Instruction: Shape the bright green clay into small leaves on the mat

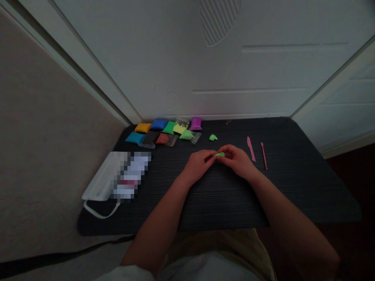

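Between my fingertips is a small flattened piece of bright green modelling clay, held over the middle of the table. My left hand pinches its left end, fingers closed. On the other side my right hand grips it with thumb and fingers, covering part of it. Just beyond my hands lies a second small green lump of clay, touched by neither hand. To the right of my right hand rest a pink plastic knife and a thin pink modelling tool.
Several packets of coloured clay, among them a purple packet and a teal packet, sit at the back left of the dark table. A white face mask lies left, beside a blurred-out flat object. A white panel rises behind.
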The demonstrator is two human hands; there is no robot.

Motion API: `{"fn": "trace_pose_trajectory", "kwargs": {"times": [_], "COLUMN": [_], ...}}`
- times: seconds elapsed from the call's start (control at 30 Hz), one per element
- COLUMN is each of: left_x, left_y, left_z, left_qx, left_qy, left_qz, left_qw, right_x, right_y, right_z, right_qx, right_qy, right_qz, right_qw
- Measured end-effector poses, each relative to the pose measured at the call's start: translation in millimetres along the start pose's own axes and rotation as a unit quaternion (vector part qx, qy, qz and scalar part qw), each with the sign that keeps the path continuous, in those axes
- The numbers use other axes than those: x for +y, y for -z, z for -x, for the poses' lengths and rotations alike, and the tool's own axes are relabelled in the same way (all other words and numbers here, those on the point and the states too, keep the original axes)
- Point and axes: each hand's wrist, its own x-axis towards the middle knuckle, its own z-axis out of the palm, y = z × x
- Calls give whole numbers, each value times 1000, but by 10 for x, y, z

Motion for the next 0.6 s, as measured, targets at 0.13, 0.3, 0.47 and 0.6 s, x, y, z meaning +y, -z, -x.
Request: {"fn": "trace_pose_trajectory", "kwargs": {"times": [0.13, 0.3, 0.47, 0.6], "left_x": [-4, 46, 173, 268], "left_y": [4, 7, 6, -16], "left_z": [12, 52, 101, 122], "left_qx": [-11, -16, 8, 16], "left_qy": [-42, -86, -77, -36], "left_qz": [-51, -111, -119, -41], "left_qw": [998, 990, 990, 998], "right_x": [8, -31, -120, -38], "right_y": [1, -27, -47, 50], "right_z": [3, 23, 3, -93], "right_qx": [-6, -20, -41, 86], "right_qy": [-11, -33, -46, -35], "right_qz": [-10, -52, -164, -212], "right_qw": [1000, 998, 985, 973]}}
